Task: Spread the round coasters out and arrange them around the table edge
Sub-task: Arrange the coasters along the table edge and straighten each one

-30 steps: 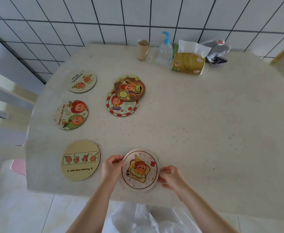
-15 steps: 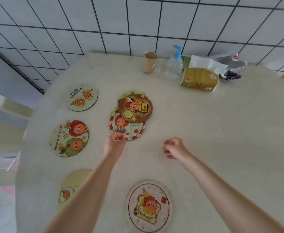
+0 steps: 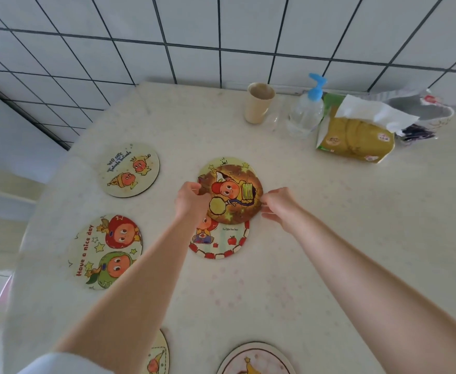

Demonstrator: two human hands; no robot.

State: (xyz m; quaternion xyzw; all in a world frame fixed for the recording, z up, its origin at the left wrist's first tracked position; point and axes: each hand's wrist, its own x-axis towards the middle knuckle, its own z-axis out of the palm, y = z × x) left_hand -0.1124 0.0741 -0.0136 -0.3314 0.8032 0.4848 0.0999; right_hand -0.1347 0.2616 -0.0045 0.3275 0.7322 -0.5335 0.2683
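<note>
**Q:** Containers first. What's in them?

**A:** Upper right of frame, by the tiled wall. Beige cup [image 3: 259,103] is upright with a dark inside, and I can't tell if there's liquid. Clear pump bottle [image 3: 306,114] with a blue head is just right of it, level unreadable. Yellow tissue pack [image 3: 356,141] is open, with a white tissue [image 3: 369,112] sticking out the top.

**Q:** Your hands?

**A:** Both are on the brown coaster [image 3: 235,195] at frame centre. My left hand [image 3: 190,201] has its fingers curled onto the left rim. My right hand [image 3: 278,205] pinches the right rim with its fingertips.

**Q:** What does it look like?

**A:** Round and brown, with a red-orange cartoon face, yellow stars and a yellow stack. It overlaps the red-bordered coaster [image 3: 221,244] below it. A pale yellow coaster [image 3: 226,161] peeks out above.

**Q:** The others?

**A:** "Have a nice day" coaster [image 3: 106,251] is at left, near the table [image 3: 329,238] edge. A cream coaster [image 3: 129,170] sits above that one. Two more are cut off at the bottom of the frame: one [image 3: 158,354], another [image 3: 256,359].
</note>
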